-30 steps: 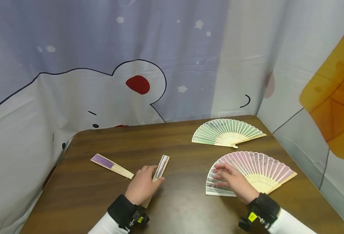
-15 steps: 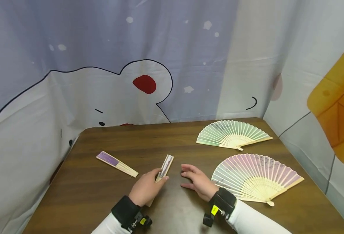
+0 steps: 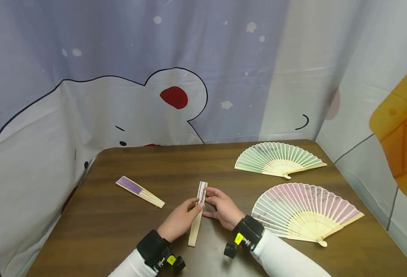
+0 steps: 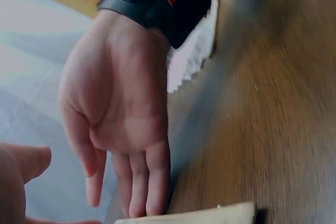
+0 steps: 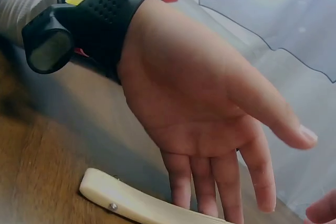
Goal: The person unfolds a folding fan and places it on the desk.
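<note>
A folded hand fan [image 3: 194,231] with pale wooden ribs and a patterned strip lies on the table between my two hands. My left hand [image 3: 178,220] is at its left side, fingertips right at its edge, with the thumb overlapping it in the head view. In the right wrist view that left hand [image 5: 189,93] has fairly straight fingers reaching down behind the fan, its thumb raised clear. My right hand [image 3: 226,209] is on the other side, fingertips right at the fan's right edge. The left wrist view shows this right hand [image 4: 123,87] with extended fingers.
A second folded fan [image 3: 141,191], purple and pale wood, lies to the left. On the right, a spread pink-and-white fan [image 3: 304,211] lies in front of a spread green fan [image 3: 276,159]. A printed curtain [image 3: 231,77] hangs behind the brown table [image 3: 96,231].
My right hand has moved left from over the pink fan to the folded fan's right edge. The folded fan has turned to point more straight away from me, and my left hand has shifted slightly.
</note>
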`<state>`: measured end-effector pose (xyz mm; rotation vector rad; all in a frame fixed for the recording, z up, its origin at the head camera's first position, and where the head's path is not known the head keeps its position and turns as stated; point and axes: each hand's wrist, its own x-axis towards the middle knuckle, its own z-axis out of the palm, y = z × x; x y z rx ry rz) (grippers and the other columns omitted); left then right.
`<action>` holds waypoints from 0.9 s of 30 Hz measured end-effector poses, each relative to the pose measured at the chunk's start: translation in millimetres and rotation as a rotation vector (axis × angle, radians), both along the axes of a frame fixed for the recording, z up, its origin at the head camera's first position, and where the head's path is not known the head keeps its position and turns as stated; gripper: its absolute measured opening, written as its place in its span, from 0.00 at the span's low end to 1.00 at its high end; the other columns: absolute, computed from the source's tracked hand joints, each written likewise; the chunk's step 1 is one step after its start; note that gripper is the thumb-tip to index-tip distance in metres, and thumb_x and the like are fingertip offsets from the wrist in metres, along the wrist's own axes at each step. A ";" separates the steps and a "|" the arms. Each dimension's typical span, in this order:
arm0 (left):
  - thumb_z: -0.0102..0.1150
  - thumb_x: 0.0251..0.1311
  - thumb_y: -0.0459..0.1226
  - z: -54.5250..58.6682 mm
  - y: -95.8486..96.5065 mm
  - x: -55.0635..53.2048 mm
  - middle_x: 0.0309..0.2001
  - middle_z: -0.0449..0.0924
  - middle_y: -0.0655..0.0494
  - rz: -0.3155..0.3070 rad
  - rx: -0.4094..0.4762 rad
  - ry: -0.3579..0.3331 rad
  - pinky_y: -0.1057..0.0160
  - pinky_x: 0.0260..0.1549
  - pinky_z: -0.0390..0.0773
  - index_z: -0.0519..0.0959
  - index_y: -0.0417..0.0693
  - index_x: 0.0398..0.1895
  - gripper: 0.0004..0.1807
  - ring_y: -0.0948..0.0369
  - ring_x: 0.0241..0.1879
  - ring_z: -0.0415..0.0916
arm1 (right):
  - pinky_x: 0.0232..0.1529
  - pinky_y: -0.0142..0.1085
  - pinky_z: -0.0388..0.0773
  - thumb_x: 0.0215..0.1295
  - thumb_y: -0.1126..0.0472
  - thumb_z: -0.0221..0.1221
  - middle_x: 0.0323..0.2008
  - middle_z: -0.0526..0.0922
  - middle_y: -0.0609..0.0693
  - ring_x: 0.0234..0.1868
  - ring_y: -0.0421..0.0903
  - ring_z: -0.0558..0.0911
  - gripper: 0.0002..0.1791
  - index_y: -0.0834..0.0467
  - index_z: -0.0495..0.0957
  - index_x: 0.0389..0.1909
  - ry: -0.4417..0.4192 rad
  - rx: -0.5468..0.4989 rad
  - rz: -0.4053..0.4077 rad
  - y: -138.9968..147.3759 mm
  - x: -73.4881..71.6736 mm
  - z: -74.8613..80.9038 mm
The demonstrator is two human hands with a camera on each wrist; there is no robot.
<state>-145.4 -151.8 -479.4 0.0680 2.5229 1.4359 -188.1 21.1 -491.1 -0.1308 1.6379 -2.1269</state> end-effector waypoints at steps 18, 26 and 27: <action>0.46 0.75 0.51 1.3 5.5 1.8 0.67 0.62 0.36 0.039 0.602 -0.224 0.51 0.56 0.75 0.56 0.29 0.72 0.37 0.47 0.60 0.67 | 0.45 0.38 0.79 0.70 0.67 0.51 0.57 0.73 0.64 0.48 0.48 0.76 0.28 0.73 0.60 0.68 -0.029 0.057 -0.060 0.7 0.5 -3.4; 0.51 0.73 0.47 0.6 10.0 -2.9 0.67 0.64 0.36 0.009 0.595 -0.176 0.54 0.55 0.77 0.59 0.27 0.70 0.35 0.50 0.59 0.70 | 0.43 0.38 0.81 0.66 0.68 0.54 0.50 0.80 0.58 0.45 0.46 0.80 0.28 0.74 0.65 0.65 -0.001 0.066 -0.018 2.9 5.7 -2.7; 0.53 0.73 0.45 0.6 10.7 -4.4 0.67 0.65 0.35 0.000 0.588 -0.160 0.54 0.54 0.77 0.60 0.27 0.70 0.34 0.50 0.59 0.71 | 0.42 0.38 0.81 0.66 0.68 0.54 0.49 0.80 0.58 0.44 0.45 0.80 0.27 0.74 0.65 0.65 -0.001 0.066 -0.018 3.7 6.7 -2.0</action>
